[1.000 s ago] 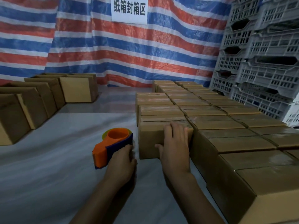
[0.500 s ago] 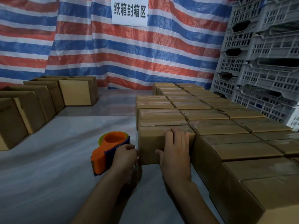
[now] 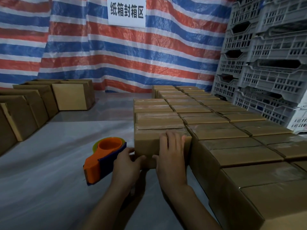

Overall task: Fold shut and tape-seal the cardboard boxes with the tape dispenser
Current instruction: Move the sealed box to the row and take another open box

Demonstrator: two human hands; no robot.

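Observation:
A small brown cardboard box (image 3: 146, 146) stands at the near left corner of a block of boxes, its flaps closed. My right hand (image 3: 171, 155) lies flat against its front face, fingers straight and reaching the top edge. My left hand (image 3: 127, 165) holds the rear end of the orange and purple tape dispenser (image 3: 103, 156), which sits low beside the box's left side. That hand's thumb and forefinger touch the box's lower left corner. How the palm grips the dispenser is hidden.
Rows of closed, taped boxes (image 3: 232, 133) fill the right side. More boxes (image 3: 25, 113) line the left edge. Grey plastic crates (image 3: 265, 63) are stacked at the right rear. A striped tarp with a white sign (image 3: 127, 12) forms the back wall. A pale sheet (image 3: 49, 180) covers the floor.
My left hand has moved right with the dispenser until its fingers reach the box's lower left corner. My right hand has stayed flat on the box's front.

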